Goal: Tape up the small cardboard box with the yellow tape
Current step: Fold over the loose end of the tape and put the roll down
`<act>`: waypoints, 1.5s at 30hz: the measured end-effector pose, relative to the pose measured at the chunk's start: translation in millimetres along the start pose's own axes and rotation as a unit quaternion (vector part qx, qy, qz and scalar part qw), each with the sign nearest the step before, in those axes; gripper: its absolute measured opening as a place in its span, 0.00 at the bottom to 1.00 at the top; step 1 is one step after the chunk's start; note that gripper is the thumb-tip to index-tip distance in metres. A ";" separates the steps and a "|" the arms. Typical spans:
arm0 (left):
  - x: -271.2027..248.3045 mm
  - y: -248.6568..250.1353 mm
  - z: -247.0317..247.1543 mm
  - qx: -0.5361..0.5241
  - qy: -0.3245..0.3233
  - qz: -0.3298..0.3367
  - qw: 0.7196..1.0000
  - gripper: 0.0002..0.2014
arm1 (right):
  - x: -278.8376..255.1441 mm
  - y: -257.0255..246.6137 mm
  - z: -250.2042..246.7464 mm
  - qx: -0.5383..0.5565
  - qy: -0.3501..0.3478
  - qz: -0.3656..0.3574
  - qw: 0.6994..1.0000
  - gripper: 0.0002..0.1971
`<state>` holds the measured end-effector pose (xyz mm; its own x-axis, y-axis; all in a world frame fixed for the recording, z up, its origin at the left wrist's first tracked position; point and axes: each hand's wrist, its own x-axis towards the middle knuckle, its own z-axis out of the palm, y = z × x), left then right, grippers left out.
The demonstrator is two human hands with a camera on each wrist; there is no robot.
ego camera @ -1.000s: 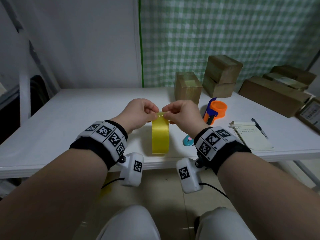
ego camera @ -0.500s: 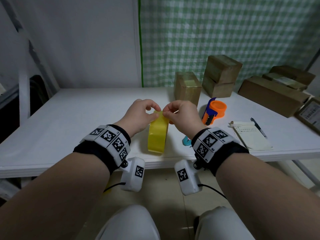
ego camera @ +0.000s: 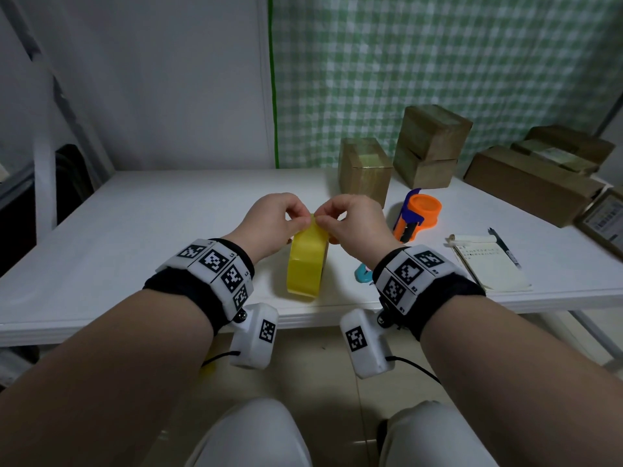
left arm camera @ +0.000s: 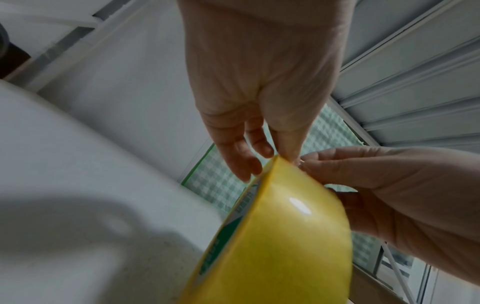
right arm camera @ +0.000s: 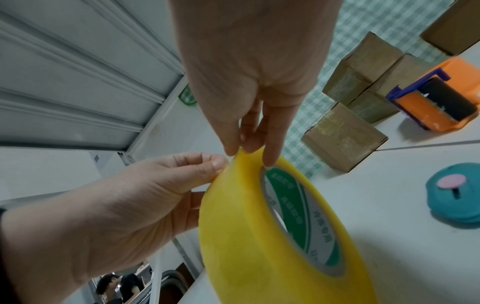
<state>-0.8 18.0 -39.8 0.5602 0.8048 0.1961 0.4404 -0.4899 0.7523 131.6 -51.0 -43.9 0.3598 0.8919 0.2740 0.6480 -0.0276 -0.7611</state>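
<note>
A yellow tape roll [ego camera: 307, 261] stands on edge at the white table's [ego camera: 135, 237] front, tilted a little. Both hands hold its top. My left hand [ego camera: 291, 225] pinches the roll's upper rim from the left, thumb against the outer band [right arm camera: 233, 226]. My right hand [ego camera: 328, 221] pinches the same spot from the right, fingertips [right arm camera: 269, 162] at the rim by the green-printed core. In the left wrist view the roll [left arm camera: 280, 236] fills the lower middle. The small cardboard box [ego camera: 365, 170] stands behind my right hand, apart from both hands.
An orange and blue tape dispenser [ego camera: 418, 214] lies right of my hands, a teal cutter [ego camera: 362, 274] under my right wrist. Two stacked boxes [ego camera: 431, 146], long boxes [ego camera: 529, 183], a notepad [ego camera: 488, 261] and pen [ego camera: 504, 246] fill the right side.
Both hands have kept their pinch on the roll's top and shifted slightly away from me. The roll has tilted, its lower end swinging to the left.
</note>
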 end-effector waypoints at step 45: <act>6.1 3.6 -0.4 -0.234 -0.054 -0.256 0.936 0.14 | -1.5 33.6 -16.4 -0.017 -0.104 0.245 0.964 0.12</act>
<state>3.9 21.3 -35.6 0.4386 0.8432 -0.3108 0.3287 0.1714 0.9288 163.9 -60.7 -60.2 0.4892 0.8385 -0.2399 0.4571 -0.4808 -0.7483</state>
